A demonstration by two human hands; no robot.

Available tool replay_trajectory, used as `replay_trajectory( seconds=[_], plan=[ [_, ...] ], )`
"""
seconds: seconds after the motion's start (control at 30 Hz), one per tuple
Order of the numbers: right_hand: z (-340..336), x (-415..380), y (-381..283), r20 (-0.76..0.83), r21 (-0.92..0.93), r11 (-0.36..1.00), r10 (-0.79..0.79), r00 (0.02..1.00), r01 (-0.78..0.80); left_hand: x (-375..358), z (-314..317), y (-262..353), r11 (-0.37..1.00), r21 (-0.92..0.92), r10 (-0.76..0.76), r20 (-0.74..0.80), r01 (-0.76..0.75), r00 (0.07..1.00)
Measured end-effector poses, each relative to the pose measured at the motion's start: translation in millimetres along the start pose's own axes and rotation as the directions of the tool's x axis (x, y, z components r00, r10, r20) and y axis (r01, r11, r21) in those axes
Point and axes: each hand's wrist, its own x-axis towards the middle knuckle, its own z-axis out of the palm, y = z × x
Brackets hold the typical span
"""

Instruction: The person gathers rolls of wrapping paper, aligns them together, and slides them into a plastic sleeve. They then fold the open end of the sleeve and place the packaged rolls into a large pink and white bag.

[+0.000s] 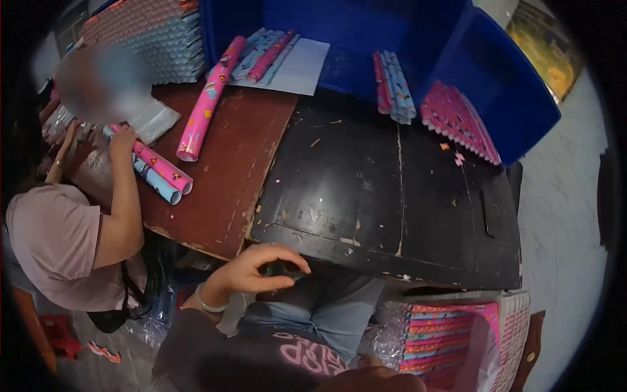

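My left hand (264,269) is raised at the near edge of the black table (339,189), above my lap. Its thumb and fingers are apart in a C shape, and a small dark thing shows between them, too unclear to tell whether it is held. A bracelet circles that wrist. My right hand does not show; only part of that arm appears at the bottom edge. Pink and blue patterned rolls (393,85) lie at the table's back, beside a fanned stack of pink patterned sheets (457,121).
A co-worker (59,242) at the left handles pink and blue rolls (160,166) on the red-brown table (228,157). A long pink roll (212,98) lies farther back. Blue panels (503,85) stand behind. A crate (513,333) of wrapped patterned packs sits at lower right.
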Motion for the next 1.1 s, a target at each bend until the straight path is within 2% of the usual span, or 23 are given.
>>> replay_trajectory(
  seconds=[0.03, 0.07, 0.1, 0.13, 0.17, 0.2, 0.23, 0.3, 0.33, 0.37, 0.43, 0.47, 0.53, 0.6, 0.67, 0.73, 0.8, 0.87, 1.0, 1.07, 1.1],
  plan=[
    [-33, 0, -13, -0.018, -0.011, 0.999, -0.042, 0.999, 0.042, -2, -9, 6, 0.985, 0.155, 0.099, -0.125, -0.079, 0.987],
    [-68, 2, -29, -0.082, 0.14, 0.98, -0.133, 0.988, 0.143, -4, -18, 12, 0.939, 0.319, 0.209, -0.234, -0.128, 0.95],
    [-104, 4, -44, -0.145, 0.276, 0.927, -0.221, 0.964, 0.254, -8, -28, 18, 0.833, 0.546, 0.279, -0.269, -0.093, 0.922],
    [-140, -7, -84, -0.173, 0.3, 0.892, -0.297, 0.939, 0.338, -13, -35, 18, 0.829, 0.554, 0.286, -0.304, -0.076, 0.909],
    [-172, -17, -125, -0.197, 0.325, 0.849, -0.37, 0.908, 0.416, -17, -41, 17, 0.759, 0.651, 0.327, -0.359, -0.016, 0.874],
    [-194, -13, -153, -0.176, 0.3, 0.851, -0.394, 0.902, 0.431, -22, -45, 15, 0.678, 0.733, 0.369, -0.404, 0.056, 0.837],
    [-214, -8, -178, -0.054, 0.367, 0.758, -0.561, 0.826, 0.539, -25, -48, 13, 0.647, 0.752, 0.354, -0.439, 0.122, 0.826],
    [-251, 6, -219, 0.148, 0.542, 0.536, -0.819, 0.555, 0.647, -31, -52, 10, 0.605, 0.791, 0.385, -0.389, 0.09, 0.837],
    [-264, 15, -239, 0.217, 0.64, 0.423, -0.9, 0.377, 0.642, -32, -53, 10, 0.653, 0.756, 0.381, -0.374, 0.04, 0.846],
    [-271, 32, -260, 0.293, 0.639, 0.432, -0.902, 0.318, 0.637, -34, -53, 7, 0.681, 0.733, 0.382, -0.36, 0.004, 0.851],
    [-266, 56, -315, 0.345, 0.642, 0.5, -0.866, 0.363, 0.581, -34, -53, 5, 0.719, 0.695, 0.35, -0.349, -0.011, 0.87],
    [-258, 58, -348, 0.332, 0.634, 0.534, -0.841, 0.427, 0.559, -35, -53, 2, 0.707, 0.707, 0.366, -0.341, -0.02, 0.866],
    [-243, 87, -399, 0.415, 0.554, 0.642, -0.765, 0.493, 0.53, -35, -50, -2, 0.703, 0.711, 0.365, -0.333, -0.023, 0.87],
    [-211, 128, -453, 0.292, 0.621, 0.551, -0.822, 0.489, 0.558, -35, -47, -7, 0.686, 0.727, 0.395, -0.34, -0.028, 0.853],
    [-186, 162, -507, 0.143, 0.754, 0.471, -0.798, 0.585, 0.458, -35, -48, -5, 0.68, 0.733, 0.398, -0.339, -0.026, 0.852],
    [-169, 198, -561, 0.101, 0.863, 0.374, -0.786, 0.61, 0.339, -35, -48, -5, 0.698, 0.716, 0.409, -0.359, -0.034, 0.839],
    [-152, 213, -611, 0.055, 0.903, 0.311, -0.77, 0.636, 0.298, -35, -49, -6, 0.703, 0.71, 0.419, -0.368, -0.04, 0.83],
    [-131, 213, -658, -0.054, 0.913, 0.245, -0.718, 0.694, 0.325, -34, -50, -4, 0.702, 0.711, 0.439, -0.382, -0.046, 0.813],
    [-113, 245, -724, -0.073, 0.955, 0.156, -0.701, 0.71, 0.252, -35, -51, -2, 0.721, 0.693, 0.372, -0.358, -0.024, 0.856],
    [-111, 245, -740, 0.015, 0.928, 0.269, -0.717, 0.697, 0.257, -34, -51, 0, 0.718, 0.696, 0.355, -0.361, -0.004, 0.862],
    [-104, 256, -744, 0.036, 0.94, 0.253, -0.741, 0.671, 0.229, -34, -51, 0, 0.71, 0.704, 0.351, -0.34, -0.011, 0.873]
  ],
)
